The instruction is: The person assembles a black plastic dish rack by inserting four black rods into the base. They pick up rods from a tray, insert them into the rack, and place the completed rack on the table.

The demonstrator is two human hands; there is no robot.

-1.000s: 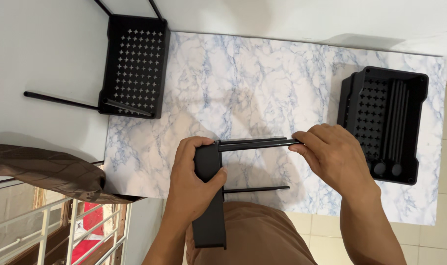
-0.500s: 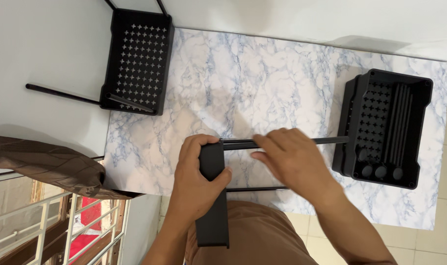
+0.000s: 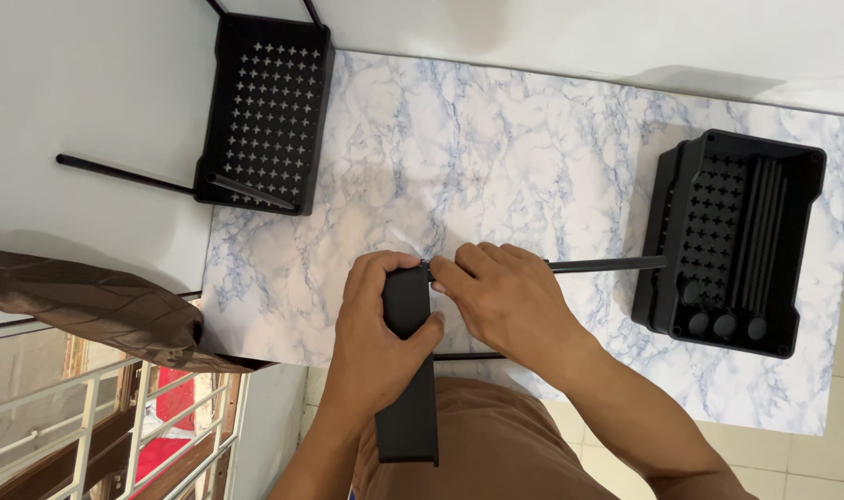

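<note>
Gripping black panel [image 3: 408, 370], black rod [image 3: 607, 265]

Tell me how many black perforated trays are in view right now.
3. One tray at the marble table's far left corner, one tray at its right side holding loose rods, and one seen edge-on in the left hand. Others may lie out of frame.

The black tray [image 3: 409, 370] is a long plastic piece seen edge-on, standing on its side at the near edge of the marble-patterned counter [image 3: 496, 157] and reaching back over the person's lap. Its upper end is wrapped by the left hand [image 3: 377, 324]. A thin black rod [image 3: 607, 265] lies level across the counter, one end meeting the tray's top corner under the right hand [image 3: 505, 301], the other end just beside a black bin. A second rod [image 3: 468, 356] shows below the right hand.
</note>
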